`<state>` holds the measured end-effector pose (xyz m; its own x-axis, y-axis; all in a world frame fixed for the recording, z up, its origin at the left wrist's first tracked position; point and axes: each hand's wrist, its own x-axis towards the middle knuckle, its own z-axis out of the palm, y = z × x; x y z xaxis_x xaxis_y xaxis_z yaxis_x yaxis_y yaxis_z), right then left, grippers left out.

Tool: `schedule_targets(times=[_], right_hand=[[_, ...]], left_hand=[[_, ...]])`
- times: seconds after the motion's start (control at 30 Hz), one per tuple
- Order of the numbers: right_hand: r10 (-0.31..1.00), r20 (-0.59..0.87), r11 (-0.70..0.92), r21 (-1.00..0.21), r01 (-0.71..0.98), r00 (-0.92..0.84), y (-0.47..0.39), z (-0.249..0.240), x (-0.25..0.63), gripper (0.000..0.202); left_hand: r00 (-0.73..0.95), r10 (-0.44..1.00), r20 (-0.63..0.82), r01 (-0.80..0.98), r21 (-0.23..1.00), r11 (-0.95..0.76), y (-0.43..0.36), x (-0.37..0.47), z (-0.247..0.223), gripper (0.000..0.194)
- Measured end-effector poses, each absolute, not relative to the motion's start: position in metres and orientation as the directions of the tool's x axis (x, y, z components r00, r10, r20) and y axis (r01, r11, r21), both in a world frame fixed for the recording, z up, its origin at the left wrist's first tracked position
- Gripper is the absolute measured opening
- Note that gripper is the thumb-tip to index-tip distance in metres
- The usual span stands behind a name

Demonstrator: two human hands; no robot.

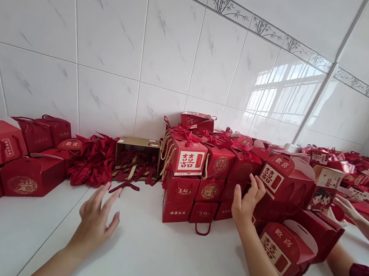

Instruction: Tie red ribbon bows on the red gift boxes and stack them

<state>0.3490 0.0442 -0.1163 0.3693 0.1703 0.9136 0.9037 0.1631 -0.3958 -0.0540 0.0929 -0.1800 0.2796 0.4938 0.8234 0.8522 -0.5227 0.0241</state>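
Note:
My left hand (97, 218) hovers over the white table, fingers apart and nothing in it. Just beyond its fingertips are a heap of red ribbon bows (93, 160) and a cardboard box (139, 143) holding dark red straps. My right hand (247, 201) is raised with fingers spread, also holding nothing. It is nearest to a red gift box with a white double-happiness label (287, 180) and to the stack of red gift boxes (180, 189) on its left. Whether its fingertips touch a box I cannot tell.
More red gift boxes (31, 175) stand at the left. Another person's hands (348, 209) work among boxes at the right. Many red boxes (367, 168) pile up farther along the table (161, 267). A tiled wall (114, 49) runs behind.

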Motion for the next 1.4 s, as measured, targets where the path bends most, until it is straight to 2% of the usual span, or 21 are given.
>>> schedule_targets(times=[0.1,0.23,0.53,0.73,0.8,1.0,1.1,1.2,1.3,1.4], right_hand=[[0.223,0.888,0.089,-0.429,0.899,0.402,0.048,-0.1,0.351,0.046],[0.325,0.851,0.032,-0.447,0.894,0.414,0.045,-0.076,0.354,0.039],[0.332,0.824,0.069,-0.506,0.86,0.458,0.013,-0.094,0.346,0.044],[0.521,0.735,0.036,-0.527,0.849,0.433,0.023,-0.076,0.357,0.051],[0.539,0.721,0.026,-0.531,0.847,0.435,0.022,-0.069,0.357,0.051],[0.361,0.775,0.026,-0.565,0.825,0.519,0.015,-0.074,0.351,0.04],[0.304,0.793,0.062,-0.57,0.82,0.528,0.027,-0.074,0.354,0.06],[0.32,0.8,0.122,-0.567,0.815,0.508,0.045,-0.066,0.36,0.083],[0.26,0.815,0.171,-0.566,0.806,0.518,0.049,-0.055,0.365,0.083],[0.102,0.826,0.232,-0.562,0.794,0.554,0.024,-0.057,0.36,0.082]], left_hand=[[0.186,0.537,0.823,0.867,0.12,-0.484,0.094,-0.055,-0.182,0.057],[0.235,0.563,0.792,0.845,0.12,-0.522,0.096,-0.055,-0.183,0.053],[0.116,0.56,0.82,0.822,0.238,-0.518,0.103,-0.066,-0.188,0.049],[0.109,0.558,0.823,0.799,0.262,-0.542,0.104,-0.068,-0.189,0.05],[0.096,0.558,0.824,0.791,0.277,-0.545,0.105,-0.069,-0.189,0.05],[0.065,0.609,0.79,0.765,0.352,-0.539,0.107,-0.07,-0.19,0.045],[0.052,0.646,0.761,0.752,0.396,-0.527,0.106,-0.07,-0.19,0.045],[0.037,0.716,0.697,0.726,0.474,-0.498,0.102,-0.069,-0.187,0.042],[0.031,0.804,0.594,0.733,0.533,-0.423,0.097,-0.068,-0.183,0.036],[0.038,0.843,0.537,0.748,0.544,-0.381,0.093,-0.067,-0.18,0.035]])
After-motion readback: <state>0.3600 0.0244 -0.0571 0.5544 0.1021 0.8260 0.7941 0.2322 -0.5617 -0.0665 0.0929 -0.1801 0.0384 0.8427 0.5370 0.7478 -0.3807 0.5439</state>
